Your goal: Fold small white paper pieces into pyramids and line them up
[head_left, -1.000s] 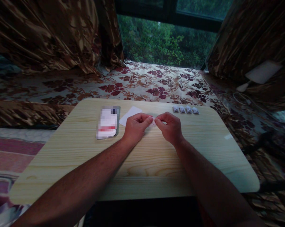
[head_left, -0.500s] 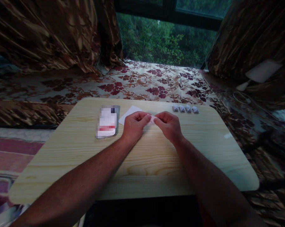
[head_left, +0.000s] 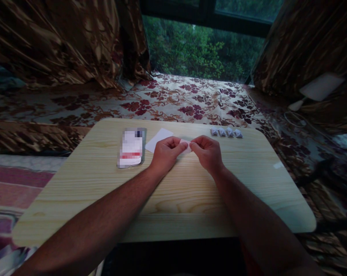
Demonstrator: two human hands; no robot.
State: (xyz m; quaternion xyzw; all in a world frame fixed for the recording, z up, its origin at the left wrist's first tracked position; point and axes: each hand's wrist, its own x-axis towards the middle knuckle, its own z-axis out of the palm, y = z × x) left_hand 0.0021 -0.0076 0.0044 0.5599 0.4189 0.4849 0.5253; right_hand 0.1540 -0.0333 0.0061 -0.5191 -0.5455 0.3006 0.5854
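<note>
A small piece of white paper (head_left: 185,148) is pinched between my two hands, just above the middle of the wooden table (head_left: 185,191). My left hand (head_left: 166,152) grips its left side with thumb and fingers. At its right edge, my right hand (head_left: 207,152) pinches it the same way. The fingers cover much of the paper, so its folds cannot be made out. Beyond my left hand lies a flat sheet of white paper (head_left: 158,138), partly behind the hand. To the right, several small folded paper shapes (head_left: 226,132) stand in a row near the far edge.
A phone (head_left: 130,148), blurred by pixelation, lies on the table left of the sheet. A pale patch (head_left: 277,165) shows near the right edge. Floral cloth (head_left: 190,99) covers the ledge behind the table, and a white lamp (head_left: 321,87) stands at the right.
My hands have shifted slightly to the right and turned the small paper between them; the thumbs sit a little differently on it. Everything else stays in place.
</note>
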